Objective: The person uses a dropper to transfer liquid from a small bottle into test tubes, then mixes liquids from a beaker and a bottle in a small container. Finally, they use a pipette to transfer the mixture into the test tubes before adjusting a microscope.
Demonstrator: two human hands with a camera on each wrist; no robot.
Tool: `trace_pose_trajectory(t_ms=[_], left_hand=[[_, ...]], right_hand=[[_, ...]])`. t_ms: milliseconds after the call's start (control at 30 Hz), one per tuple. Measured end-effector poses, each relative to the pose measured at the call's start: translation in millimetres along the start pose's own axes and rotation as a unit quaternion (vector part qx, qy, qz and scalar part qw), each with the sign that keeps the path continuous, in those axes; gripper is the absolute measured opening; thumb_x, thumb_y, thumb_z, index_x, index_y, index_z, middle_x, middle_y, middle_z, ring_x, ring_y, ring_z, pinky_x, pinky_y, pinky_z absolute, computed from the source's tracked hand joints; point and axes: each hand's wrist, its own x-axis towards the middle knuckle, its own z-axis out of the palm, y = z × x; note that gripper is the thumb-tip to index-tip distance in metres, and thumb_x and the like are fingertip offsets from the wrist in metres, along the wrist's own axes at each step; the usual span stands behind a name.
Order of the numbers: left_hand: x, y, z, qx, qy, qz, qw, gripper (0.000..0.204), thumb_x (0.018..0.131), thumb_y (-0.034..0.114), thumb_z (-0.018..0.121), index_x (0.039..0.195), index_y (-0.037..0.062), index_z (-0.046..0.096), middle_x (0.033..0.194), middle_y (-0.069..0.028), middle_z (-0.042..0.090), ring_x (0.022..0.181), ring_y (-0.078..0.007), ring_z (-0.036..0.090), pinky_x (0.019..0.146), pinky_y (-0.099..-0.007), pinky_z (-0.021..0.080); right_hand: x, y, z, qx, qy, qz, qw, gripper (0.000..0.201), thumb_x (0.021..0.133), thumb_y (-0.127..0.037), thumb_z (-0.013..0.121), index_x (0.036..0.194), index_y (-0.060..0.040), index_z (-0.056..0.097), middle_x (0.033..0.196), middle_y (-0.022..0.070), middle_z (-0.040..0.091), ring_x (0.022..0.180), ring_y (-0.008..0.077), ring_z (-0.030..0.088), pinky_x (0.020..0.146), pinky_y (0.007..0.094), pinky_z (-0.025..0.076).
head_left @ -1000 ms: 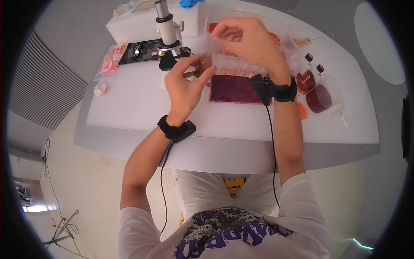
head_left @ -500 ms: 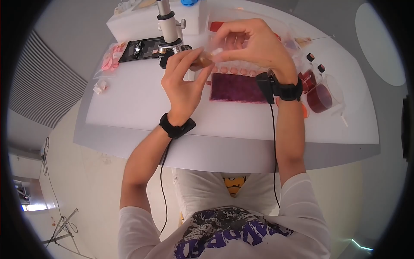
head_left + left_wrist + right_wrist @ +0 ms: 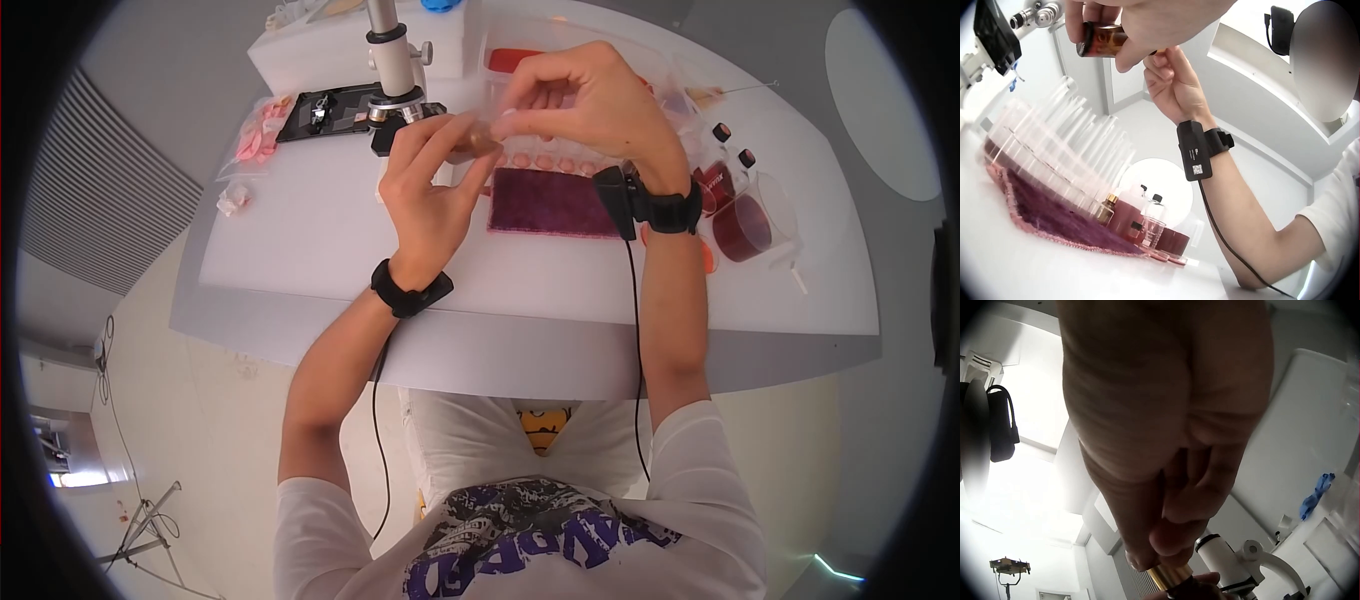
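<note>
My left hand (image 3: 430,195) holds a small amber bottle (image 3: 1109,40) on its side between fingers and thumb, raised above the table. At the bottle's neck end, my right hand (image 3: 600,110) pinches a gold cap (image 3: 1169,575) between thumb and fingertips. In the head view the bottle is partly hidden by fingers. Whether the cap is loose from the neck, I cannot tell. Below the hands lies a dark purple cloth (image 3: 550,203) with a pink edge, in front of a row of clear tubes (image 3: 1088,125).
A microscope (image 3: 392,60) stands behind my left hand, beside a black tray (image 3: 340,112). Crumpled tissue (image 3: 234,200) and a bag of pink pieces (image 3: 262,135) lie at left. On the right are a beaker of dark red liquid (image 3: 742,228) and small black-capped bottles (image 3: 721,132).
The bottle has tilted from more upright to sideways as my left hand turned slightly. My right hand has come down and closed its fingertips at the neck end.
</note>
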Motion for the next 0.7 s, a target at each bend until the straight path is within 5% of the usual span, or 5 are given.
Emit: trace_pose_trajectory(t_ms=[133, 367, 433, 533, 700], left_hand=[[0, 0, 1, 0.000, -0.005, -0.002, 1.000, 0.043, 0.082, 0.004, 0.096, 0.123, 0.0032, 0.082, 0.117, -0.0097, 0.080, 0.101, -0.0222, 0.076, 0.091, -0.0334, 0.061], [-2, -6, 2, -0.006, -0.038, -0.017, 0.999, 0.044, 0.086, 0.007, 0.095, 0.127, 0.0016, 0.081, 0.114, -0.0085, 0.079, 0.096, -0.0178, 0.076, 0.089, -0.0344, 0.063], [-1, -1, 2, -0.066, -0.100, -0.101, 0.988, 0.042, 0.090, 0.010, 0.093, 0.128, -0.0026, 0.079, 0.113, -0.0077, 0.079, 0.098, -0.0157, 0.075, 0.085, -0.0337, 0.067], [-1, 2, 4, -0.130, -0.132, -0.193, 0.963, 0.040, 0.093, 0.011, 0.091, 0.127, -0.0069, 0.077, 0.114, -0.0077, 0.078, 0.098, -0.0148, 0.074, 0.080, -0.0312, 0.070], [-3, -3, 6, -0.142, -0.157, -0.224, 0.951, 0.041, 0.095, 0.011, 0.090, 0.128, -0.0085, 0.077, 0.114, -0.0095, 0.078, 0.097, -0.0137, 0.074, 0.077, -0.0289, 0.070]], right_hand=[[0, -4, -2, -0.005, 0.005, 0.009, 1.000, 0.015, 0.091, -0.014, 0.090, 0.094, -0.0008, 0.084, 0.085, 0.0061, 0.082, 0.078, 0.0125, 0.075, 0.075, 0.0270, 0.059], [2, 4, 0, -0.012, 0.055, -0.012, 0.998, 0.018, 0.089, -0.016, 0.090, 0.092, 0.0002, 0.083, 0.082, 0.0069, 0.081, 0.076, 0.0137, 0.075, 0.074, 0.0272, 0.059], [1, 8, -3, -0.027, 0.096, 0.021, 0.995, 0.011, 0.091, -0.009, 0.088, 0.097, -0.0026, 0.082, 0.087, -0.0004, 0.078, 0.076, 0.0068, 0.069, 0.074, 0.0231, 0.056], [5, 15, -7, 0.018, 0.133, 0.027, 0.991, 0.011, 0.091, -0.008, 0.087, 0.098, -0.0015, 0.081, 0.087, 0.0014, 0.078, 0.077, 0.0086, 0.070, 0.075, 0.0247, 0.057], [2, 17, -20, 0.057, 0.184, 0.073, 0.979, 0.014, 0.104, -0.011, 0.081, 0.103, 0.0031, 0.079, 0.088, 0.0049, 0.080, 0.074, 0.0071, 0.071, 0.067, 0.0219, 0.056]])
